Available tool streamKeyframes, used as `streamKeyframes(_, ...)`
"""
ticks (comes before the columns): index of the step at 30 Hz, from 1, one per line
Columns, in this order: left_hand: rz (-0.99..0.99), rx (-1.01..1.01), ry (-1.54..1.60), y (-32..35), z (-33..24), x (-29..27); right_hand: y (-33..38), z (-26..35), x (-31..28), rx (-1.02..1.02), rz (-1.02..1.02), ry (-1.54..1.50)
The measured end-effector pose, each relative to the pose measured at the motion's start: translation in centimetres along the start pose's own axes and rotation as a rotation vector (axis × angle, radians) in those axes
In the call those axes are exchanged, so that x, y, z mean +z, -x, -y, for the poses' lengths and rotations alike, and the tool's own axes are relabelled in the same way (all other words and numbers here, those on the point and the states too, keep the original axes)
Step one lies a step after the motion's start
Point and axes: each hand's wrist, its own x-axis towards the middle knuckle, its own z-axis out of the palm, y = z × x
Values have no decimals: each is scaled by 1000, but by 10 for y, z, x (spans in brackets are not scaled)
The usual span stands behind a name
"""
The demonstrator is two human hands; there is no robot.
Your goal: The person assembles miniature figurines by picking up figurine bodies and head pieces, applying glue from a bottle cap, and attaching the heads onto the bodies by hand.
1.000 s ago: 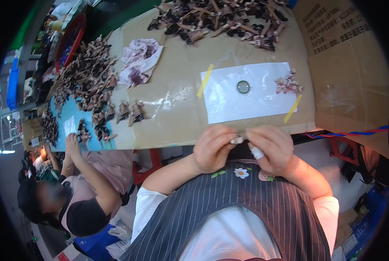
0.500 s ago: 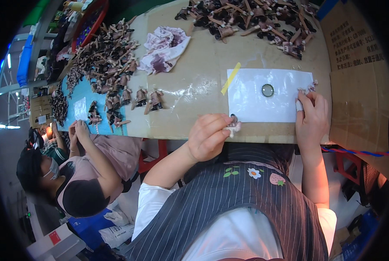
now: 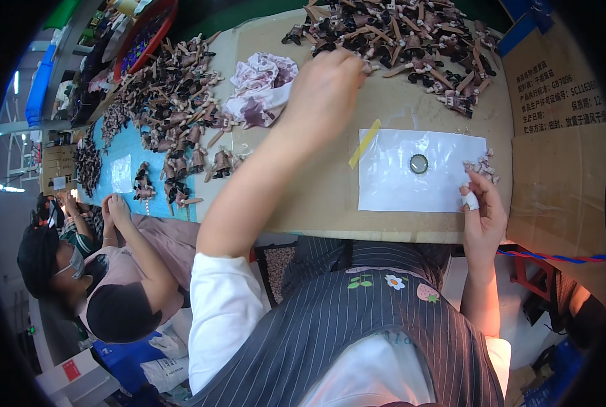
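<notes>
Hand, left (image 3: 323,85): has reached from the near edge out to the pile of small dark figures (image 3: 398,41) at the far edge; fingers curled down into it, grip hidden.
Hand, right (image 3: 482,210): stays at the white sheet (image 3: 411,183), near right corner; fingers pinched on a tiny pale piece (image 3: 471,201).
Tabletop (image 3: 316,197): brown, unchanged.
Meaning: likely fetching a fresh figure.
Unclear: what the pale piece is; figure details.

Left hand (image 3: 323,85): fingertips hidden behind its own back at the edge of the dark parts pile (image 3: 398,34); grip state not visible. Right hand (image 3: 482,214): small item at the fingertips too small to identify. Red tray (image 3: 143,34) cut off by the fisheye rim.
</notes>
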Motion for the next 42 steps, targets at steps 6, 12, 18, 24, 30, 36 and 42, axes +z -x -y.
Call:
streamKeyframes(6, 90, -103, -116, -25, 27, 38, 3, 22, -5, 190, 70, -334)
streamKeyframes(12, 103, -66, -265, -5, 3, 38, -3, 24, 3, 97, 178, -316)
streamKeyframes(18, 135, -179, -98, 27, -21, -6, -15, 24, 15, 56, 190, -154)
streamKeyframes(24, 125, -684, 1106, 90, -56, -35, -36, 26, 29, -306, 245, 375)
streamKeyframes(30, 81, -795, 1497, 128, -70, -24, -39, 28, 41, -391, 244, 593)
streamKeyframes(36, 33, -767, 1579, 131, -73, -15, -37, 33, 44, -409, 267, 627)
streamKeyframes(42, 17, -763, 1581, 127, -82, -4, -37, 36, 41, -379, 210, 525)
